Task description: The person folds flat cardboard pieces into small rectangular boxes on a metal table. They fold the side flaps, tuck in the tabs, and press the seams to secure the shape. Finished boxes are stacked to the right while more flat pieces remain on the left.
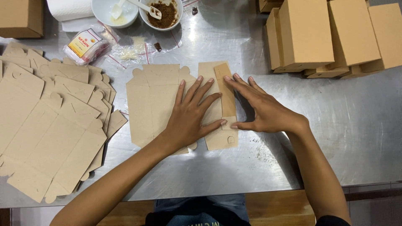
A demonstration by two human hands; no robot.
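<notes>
Flat brown cardboard box blank (157, 100) lies mid-table on the steel table (356, 134). Left hand (190, 117) lies flat on its right part; right hand (261, 106) just right, fingertips on the folded side flap (225, 90). Stack of flat cardboard blanks (50, 129) to the left. Folded cardboard boxes (326, 35) behind, right. Two white bowls (138, 12) behind, left of centre, plastic packet (86, 45) before them.

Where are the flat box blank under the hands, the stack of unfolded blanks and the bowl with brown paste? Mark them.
flat box blank (146, 104), head view, bare left panel.
stack of unfolded blanks (50, 134), head view, top sheet's middle.
bowl with brown paste (178, 19), head view, right rim.
</notes>
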